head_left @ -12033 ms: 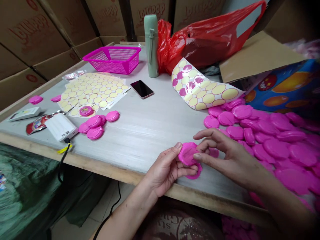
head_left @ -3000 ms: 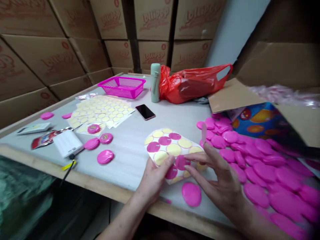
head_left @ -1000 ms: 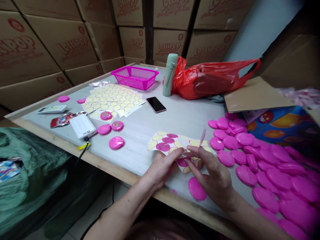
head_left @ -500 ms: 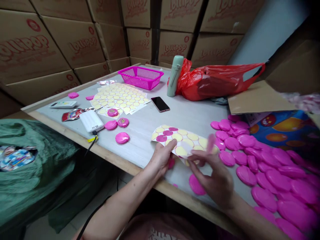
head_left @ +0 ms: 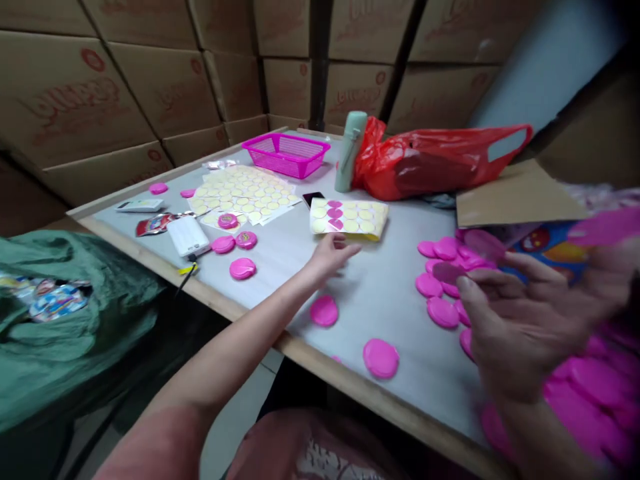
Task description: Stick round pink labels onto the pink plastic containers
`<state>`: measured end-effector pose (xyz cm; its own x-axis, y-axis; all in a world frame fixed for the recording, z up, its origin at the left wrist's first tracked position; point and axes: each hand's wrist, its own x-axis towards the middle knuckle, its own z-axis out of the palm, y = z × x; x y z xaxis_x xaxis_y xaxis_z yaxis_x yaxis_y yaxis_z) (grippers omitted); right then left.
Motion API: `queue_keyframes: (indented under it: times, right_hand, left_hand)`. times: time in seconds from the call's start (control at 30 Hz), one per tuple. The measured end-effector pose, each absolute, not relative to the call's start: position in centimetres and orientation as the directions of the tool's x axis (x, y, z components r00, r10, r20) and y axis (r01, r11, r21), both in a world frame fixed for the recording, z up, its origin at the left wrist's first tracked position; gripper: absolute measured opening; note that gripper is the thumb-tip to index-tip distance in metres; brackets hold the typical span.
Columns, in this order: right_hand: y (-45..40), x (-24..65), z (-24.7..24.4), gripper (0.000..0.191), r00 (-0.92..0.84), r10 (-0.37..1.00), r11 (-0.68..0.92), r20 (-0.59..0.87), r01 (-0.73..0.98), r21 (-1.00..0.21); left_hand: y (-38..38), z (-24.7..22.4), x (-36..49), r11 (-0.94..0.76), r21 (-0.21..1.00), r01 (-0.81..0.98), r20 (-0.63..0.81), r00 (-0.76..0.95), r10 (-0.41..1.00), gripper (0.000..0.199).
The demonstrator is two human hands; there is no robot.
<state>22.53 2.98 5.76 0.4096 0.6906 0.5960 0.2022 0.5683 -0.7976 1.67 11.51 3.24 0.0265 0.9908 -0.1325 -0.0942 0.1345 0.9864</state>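
Observation:
A curled sheet of round yellow stickers with a few pink ones (head_left: 350, 219) lies beyond my left hand (head_left: 334, 257), whose fingers are apart with nothing between them. My right hand (head_left: 520, 313), blurred, is raised over the pile of pink round cases (head_left: 443, 312) at the right. Pink round stickers (head_left: 449, 272) cling to its fingertips and thumb. Two pink cases (head_left: 381, 358) (head_left: 324, 311) lie separately near the table's front edge, between my hands.
Further left are more sticker sheets (head_left: 245, 193), a white power bank (head_left: 187, 237), a calculator (head_left: 140, 205) and several pink cases. A pink basket (head_left: 287, 155), green flask (head_left: 351, 152), red bag (head_left: 430, 160) and open carton (head_left: 520, 197) stand behind.
The sticker sheet has left my hands and lies further back, partly over the phone. My left hand has opened; my right hand has moved right and up, with pink stickers on its fingers.

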Motion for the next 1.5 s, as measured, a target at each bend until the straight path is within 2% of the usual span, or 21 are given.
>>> queue_keyframes:
  times: [0.07,0.13,0.2,0.27,0.3,0.37,0.43,0.47,0.5,0.57,0.67,0.77,0.87,0.93,1.03,1.07,1.13,1.2,1.37,1.5]
  right_hand:
    - [3.4,22.3,5.5,0.102,0.34,0.637,0.627,0.692,0.295,-0.721]
    - [3.2,22.0,5.5,0.098,0.29,0.623,0.651,0.727,0.322,-0.687]
    - [2.9,21.6,5.5,0.097,0.286,0.628,0.658,0.724,0.302,-0.69]
    - [2.8,21.3,5.4,0.097,0.28,0.661,0.648,0.696,0.254,-0.718]
    - [2.9,21.3,5.3,0.097,0.282,0.689,0.631,0.667,0.219,-0.744]
    - [3.0,21.4,5.2,0.095,0.303,0.779,0.545,0.548,0.103,-0.832]
    - [3.2,21.7,5.2,0.092,0.306,0.878,0.405,0.369,-0.063,-0.912]
    - [3.2,21.8,5.3,0.09,0.289,0.916,0.328,0.277,-0.143,-0.934]
    - [3.2,21.8,5.4,0.089,0.261,0.945,0.254,0.196,-0.213,-0.943]
    - [3.1,21.7,5.6,0.087,0.195,0.977,0.146,0.087,-0.314,-0.938]
    - [2.7,21.2,5.8,0.086,0.11,0.994,0.035,-0.009,-0.397,-0.917]
    - [2.6,21.0,5.4,0.084,0.085,0.996,-0.005,-0.042,-0.399,-0.917]
    - [2.8,21.0,4.8,0.085,0.094,0.995,0.004,-0.032,-0.364,-0.931]
    - [2.8,21.1,4.5,0.086,0.089,0.996,0.014,-0.018,-0.351,-0.936]
    - [2.7,20.9,4.3,0.09,0.088,0.996,0.039,0.011,-0.317,-0.948]
    - [2.6,20.9,4.3,0.09,0.089,0.996,0.045,0.019,-0.3,-0.953]
    - [2.5,20.8,4.1,0.091,0.091,0.995,0.05,0.026,-0.271,-0.961]
    - [2.5,20.8,3.9,0.091,0.084,0.996,0.051,0.031,-0.258,-0.965]
    - [2.5,20.7,3.3,0.096,-0.013,0.994,0.106,0.11,-0.188,-0.977]
    - [2.2,20.3,3.2,0.097,-0.125,0.983,0.119,0.136,-0.134,-0.984]
  left_hand:
    - [7.2,2.0,1.0,0.066,0.997,0.043,-0.07,0.109,0.992,0.033]
    - [3.1,1.4,1.1,-0.023,0.986,0.162,-0.025,0.284,0.958,0.032]
    - [0.3,1.2,1.9,-0.337,0.823,0.457,0.042,0.543,0.839,0.035]
    - [-0.8,1.0,2.8,-0.489,0.66,0.57,0.013,0.642,0.767,0.032]
    - [-0.8,0.9,3.1,-0.491,0.656,0.574,0.016,0.639,0.769,0.03]
    - [-0.4,0.8,3.1,-0.363,0.806,0.469,0.061,0.543,0.838,0.031]
    - [0.1,0.9,2.5,-0.106,0.983,0.149,0.041,0.387,0.921,0.038]
    - [0.2,1.1,2.1,0.034,0.998,-0.054,-0.013,0.342,0.939,0.043]
    - [0.1,1.1,1.7,0.161,0.957,-0.241,-0.071,0.345,0.936,0.047]
    - [-0.2,1.3,1.0,0.372,0.783,-0.498,-0.129,0.456,0.881,0.056]
    - [-0.5,1.3,0.2,0.588,0.476,-0.654,-0.16,0.593,0.789,0.065]
    - [-0.3,1.4,-0.3,0.666,0.274,-0.694,-0.223,0.628,0.746,0.062]
    - [0.0,1.5,-0.3,0.66,0.263,-0.704,-0.249,0.611,0.751,0.058]
    - [0.0,1.5,0.2,0.603,0.395,-0.693,-0.272,0.539,0.797,0.047]
    - [0.1,1.5,1.3,0.477,0.703,-0.528,-0.297,0.392,0.871,0.04]
    - [0.1,1.6,1.6,0.446,0.769,-0.458,-0.298,0.361,0.884,0.041]
    - [0.3,1.7,1.8,0.418,0.827,-0.377,-0.292,0.348,0.891,0.046]
    - [0.7,1.8,1.7,0.434,0.81,-0.395,-0.281,0.39,0.877,0.048]
    - [1.4,1.7,0.8,0.59,0.573,-0.568,-0.279,0.542,0.793,0.051]
    - [1.8,1.5,0.8,0.638,0.488,-0.596,-0.292,0.577,0.762,0.046]
